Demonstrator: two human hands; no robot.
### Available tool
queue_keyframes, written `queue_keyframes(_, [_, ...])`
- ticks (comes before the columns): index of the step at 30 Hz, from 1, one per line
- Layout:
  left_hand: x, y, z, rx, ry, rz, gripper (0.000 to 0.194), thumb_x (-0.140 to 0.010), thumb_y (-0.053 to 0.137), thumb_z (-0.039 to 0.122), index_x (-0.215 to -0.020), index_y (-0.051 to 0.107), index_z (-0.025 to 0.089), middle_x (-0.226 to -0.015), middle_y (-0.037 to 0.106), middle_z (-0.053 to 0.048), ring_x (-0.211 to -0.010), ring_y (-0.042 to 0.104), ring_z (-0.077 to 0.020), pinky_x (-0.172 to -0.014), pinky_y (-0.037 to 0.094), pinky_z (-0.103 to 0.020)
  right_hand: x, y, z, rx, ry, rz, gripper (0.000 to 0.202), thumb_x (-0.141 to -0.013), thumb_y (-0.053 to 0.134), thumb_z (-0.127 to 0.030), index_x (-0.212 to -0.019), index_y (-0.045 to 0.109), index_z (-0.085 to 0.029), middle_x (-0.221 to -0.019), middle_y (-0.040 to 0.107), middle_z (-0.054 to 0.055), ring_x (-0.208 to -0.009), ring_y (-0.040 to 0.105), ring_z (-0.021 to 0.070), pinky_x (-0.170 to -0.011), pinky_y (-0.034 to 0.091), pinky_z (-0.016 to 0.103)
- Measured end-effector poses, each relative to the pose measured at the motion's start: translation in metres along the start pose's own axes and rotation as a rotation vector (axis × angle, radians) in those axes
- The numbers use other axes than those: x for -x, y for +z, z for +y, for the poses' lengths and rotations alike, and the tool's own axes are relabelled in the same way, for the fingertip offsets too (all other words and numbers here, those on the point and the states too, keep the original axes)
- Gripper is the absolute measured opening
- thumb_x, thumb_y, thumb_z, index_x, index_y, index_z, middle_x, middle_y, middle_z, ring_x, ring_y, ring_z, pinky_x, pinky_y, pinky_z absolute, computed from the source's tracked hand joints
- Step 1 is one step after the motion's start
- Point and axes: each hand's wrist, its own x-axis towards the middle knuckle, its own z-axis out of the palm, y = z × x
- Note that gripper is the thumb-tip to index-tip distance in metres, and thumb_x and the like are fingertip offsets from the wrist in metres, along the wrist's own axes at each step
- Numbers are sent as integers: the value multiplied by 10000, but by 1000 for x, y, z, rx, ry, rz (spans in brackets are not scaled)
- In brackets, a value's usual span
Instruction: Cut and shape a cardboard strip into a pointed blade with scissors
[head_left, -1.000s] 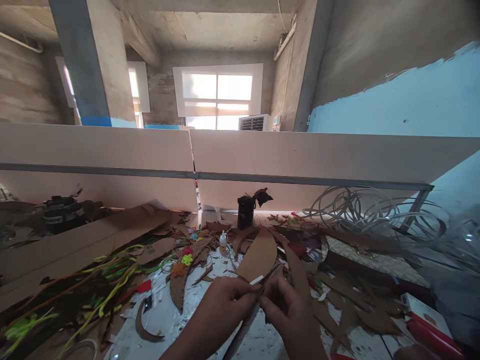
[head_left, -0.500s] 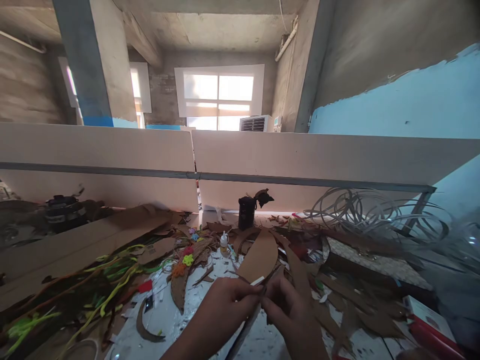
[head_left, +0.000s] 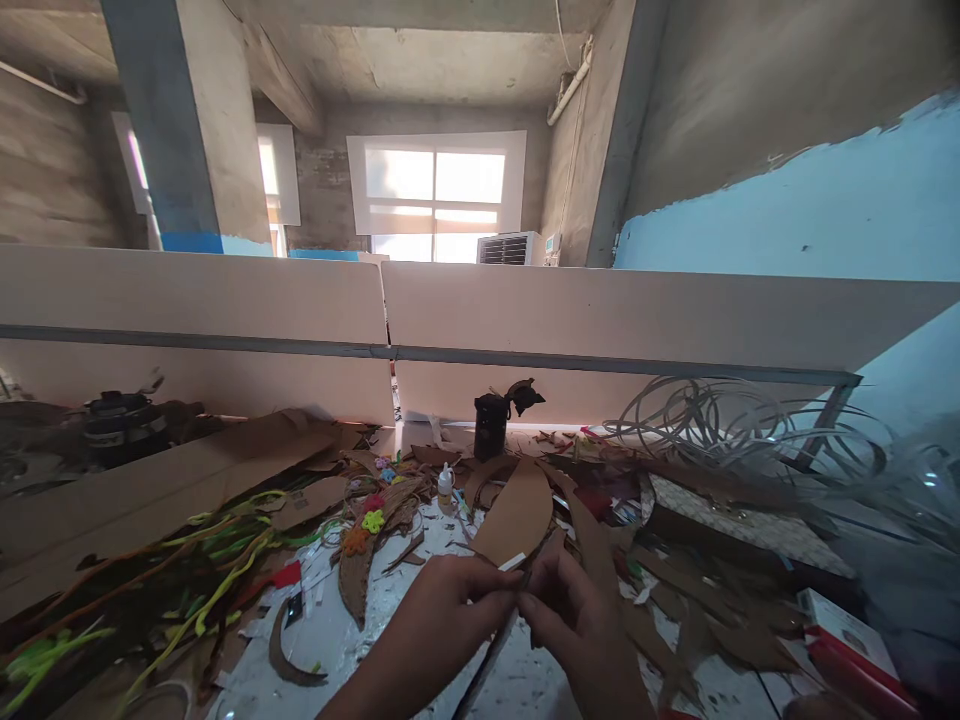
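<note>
On the near part of the white tabletop [head_left: 315,622], I have both hands at work close together, in the middle of my head view. The left hand [head_left: 450,615] reaches in with thumb and forefinger pressed together, and the right hand [head_left: 574,620] meets it fingertip to fingertip, pinching too. Between them they grasp the upper end of a thin dark strip [head_left: 480,672], which runs down from the fingertips toward my bottom edge. A small white sliver [head_left: 513,562] shows just above the left forefinger; from here I cannot tell whether it is held or lies behind.

Right beyond the fingers I see a broad leaf-shaped piece of brown cardboard [head_left: 517,512], and to the left of that a small white-capped bottle [head_left: 445,488] standing upright. A black container [head_left: 491,430] stands farther back. Left of the bottle, a yellow-green flower [head_left: 373,521] and an orange flower [head_left: 355,541] lie among brown scraps, and a hook-shaped brown piece [head_left: 277,650] rests nearer to me. Green strands [head_left: 214,555] spread over the far left.

On my right, a patterned bag-like thing [head_left: 742,520] lies amid more scraps, with loops of clear tubing [head_left: 750,450] behind it and a red object [head_left: 855,670] near the corner. A pale partition [head_left: 600,310] closes off the back.
</note>
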Motion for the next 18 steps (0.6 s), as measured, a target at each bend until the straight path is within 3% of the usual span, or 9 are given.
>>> queue_keyframes(9, [0,0,-5,30,7,2,258,-835,540,280,-757,742,140,-596,408,46,-638,377,-127,-593,281,-246,-1,0,2,-31,-21,-1,247,-750,661,-399,-703,508,-210,-619,448,-59,-587,429,127,-533,341,237])
queue_keyframes(18, [1,0,0,2,-19,6,269,-832,545,304,-646,664,149,-590,332,50,-638,327,-127,-563,251,-243,0,1,-1,-55,-7,7,238,-752,672,-381,-708,515,-209,-628,438,-66,-580,427,117,-538,333,241])
